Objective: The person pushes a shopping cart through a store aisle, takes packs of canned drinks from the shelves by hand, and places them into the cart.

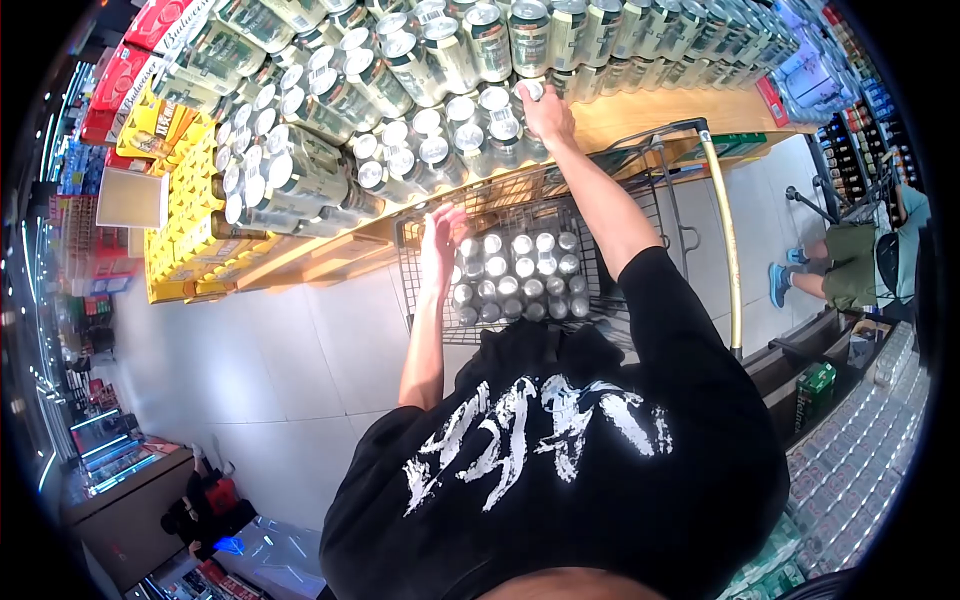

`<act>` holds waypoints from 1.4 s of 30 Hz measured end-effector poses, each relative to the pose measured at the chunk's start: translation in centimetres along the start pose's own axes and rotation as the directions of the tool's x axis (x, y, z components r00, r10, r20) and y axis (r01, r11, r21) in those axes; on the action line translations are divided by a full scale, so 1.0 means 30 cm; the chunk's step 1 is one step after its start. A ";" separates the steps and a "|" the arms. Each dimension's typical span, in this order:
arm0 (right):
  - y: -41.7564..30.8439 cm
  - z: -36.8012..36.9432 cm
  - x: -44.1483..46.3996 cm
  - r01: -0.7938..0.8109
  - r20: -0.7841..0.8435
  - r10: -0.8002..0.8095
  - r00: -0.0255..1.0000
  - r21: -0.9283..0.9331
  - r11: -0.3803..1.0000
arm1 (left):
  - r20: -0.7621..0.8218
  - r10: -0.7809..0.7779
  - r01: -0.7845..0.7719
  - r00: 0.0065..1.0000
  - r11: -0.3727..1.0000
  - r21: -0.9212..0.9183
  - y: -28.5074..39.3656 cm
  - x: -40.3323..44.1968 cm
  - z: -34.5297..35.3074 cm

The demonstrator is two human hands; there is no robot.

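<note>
My right hand point(548, 118) reaches to the display, its fingers curled over the top of a green and silver drink can point(527, 88) at the end of a lower row. Part of that can is hidden under the fingers. Beside it stand more cans point(503, 128) in close rows. My left hand point(443, 238) hovers over the near left part of a wire shopping cart point(403, 262), fingers apart and slightly blurred, holding nothing. Inside the cart lie several rows of silver-topped cans point(524, 268).
A wooden display stand point(640, 115) carries stacked cans, with yellow cartons point(190, 215) at its left end. The cart's yellowish handle point(722, 220) is on my right. A person point(850, 262) stands farther right. Wrapped can packs point(850, 480) are stacked behind me on the right.
</note>
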State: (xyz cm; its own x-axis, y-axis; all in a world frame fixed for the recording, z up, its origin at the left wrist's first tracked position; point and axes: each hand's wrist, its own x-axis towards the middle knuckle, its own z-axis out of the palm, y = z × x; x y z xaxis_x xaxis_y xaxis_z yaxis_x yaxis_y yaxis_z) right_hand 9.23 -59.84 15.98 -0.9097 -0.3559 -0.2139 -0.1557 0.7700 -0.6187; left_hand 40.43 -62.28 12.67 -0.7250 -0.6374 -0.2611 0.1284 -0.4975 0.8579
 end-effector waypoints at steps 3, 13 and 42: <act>0.021 0.019 0.007 0.035 -0.050 -0.030 0.998 0.094 0.995 | 0.007 0.016 -0.016 1.000 1.000 0.023 0.001 0.044 0.013; 0.139 0.027 -0.159 0.249 -0.341 -0.141 0.929 0.298 0.922 | -0.052 0.241 -0.227 0.969 0.954 0.196 -0.028 0.222 0.105; 0.938 0.131 -0.881 -0.165 0.082 0.144 0.986 0.501 0.849 | 0.100 -0.256 0.153 0.961 0.801 0.579 -0.471 -0.299 -0.018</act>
State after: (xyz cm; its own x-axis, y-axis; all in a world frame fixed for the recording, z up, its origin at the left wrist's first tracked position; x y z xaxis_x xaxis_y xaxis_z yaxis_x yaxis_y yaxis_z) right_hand 30.40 -30.84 1.25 -0.8881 -0.2837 -0.3617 0.2111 0.4472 -0.8692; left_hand 45.49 -49.87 2.66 -0.7975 -0.4267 -0.4266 -0.4001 -0.1553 0.9032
